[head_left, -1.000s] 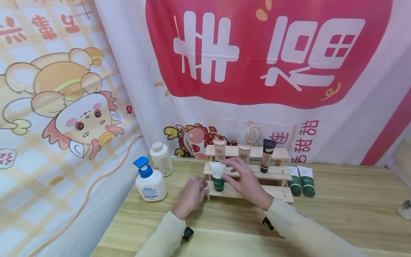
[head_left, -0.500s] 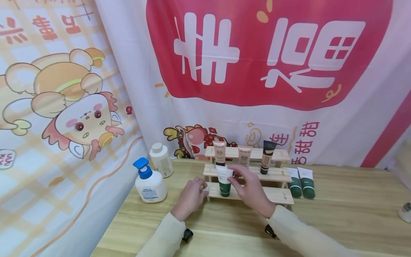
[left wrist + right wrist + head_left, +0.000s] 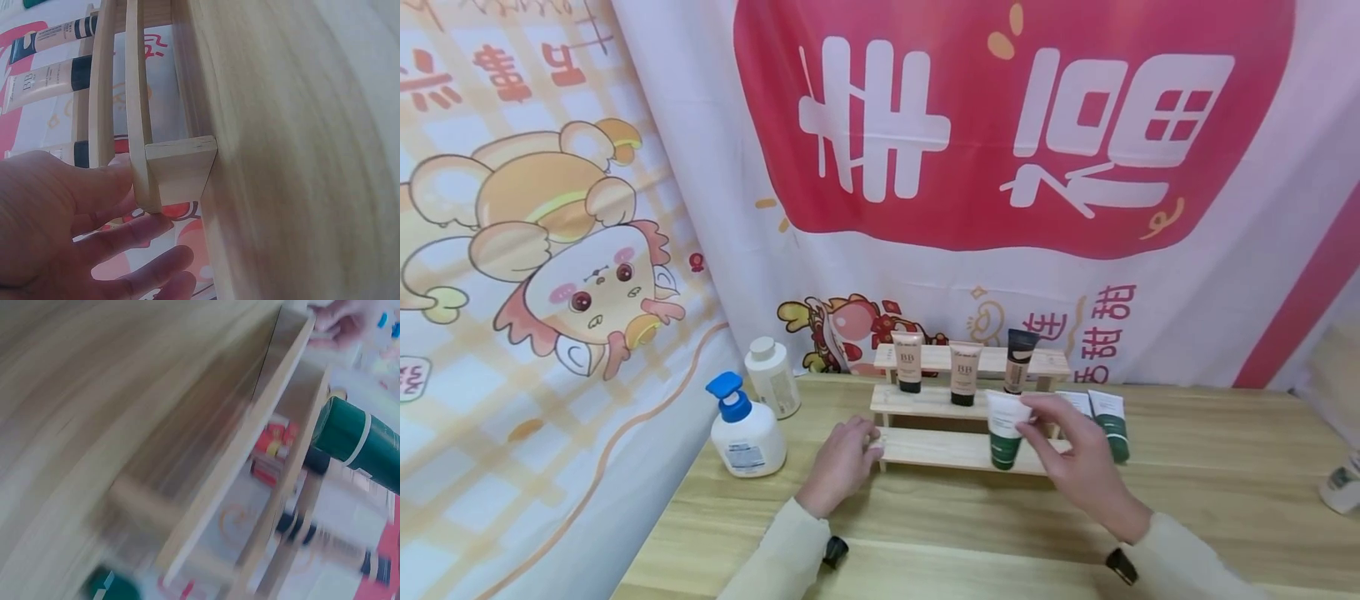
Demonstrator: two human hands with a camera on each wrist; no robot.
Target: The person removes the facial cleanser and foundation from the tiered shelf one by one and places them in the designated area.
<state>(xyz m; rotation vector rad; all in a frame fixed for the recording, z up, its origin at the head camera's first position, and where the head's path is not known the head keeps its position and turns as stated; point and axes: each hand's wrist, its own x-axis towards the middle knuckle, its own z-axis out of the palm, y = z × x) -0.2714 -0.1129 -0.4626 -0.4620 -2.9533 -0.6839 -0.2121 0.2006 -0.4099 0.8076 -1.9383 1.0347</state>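
Note:
My right hand (image 3: 1086, 467) pinches a white and green squeeze tube (image 3: 1004, 429) by its white upper end. The tube's green cap end (image 3: 342, 428) points down, over the right part of the lowest step of a three-step wooden display rack (image 3: 932, 447). At the rack's left end, my left hand (image 3: 841, 461) grips the end of that step, thumb above and index finger below, as the left wrist view shows. Two beige BB cream tubes (image 3: 964, 372) and a black-capped beige tube (image 3: 1018, 361) stand on the middle step. The right wrist view is blurred.
Two more green and white tubes (image 3: 1109, 425) lie right of the rack, partly behind my right hand. A blue-topped pump bottle (image 3: 748, 437) and a white bottle (image 3: 773, 379) stand to the left. Another small bottle (image 3: 1341, 486) is at the far right. Printed cloth hangs behind.
My right hand has carried the squeeze tube rightward along the rack, from its left end to its right part. My left hand has stayed at the rack's left end.

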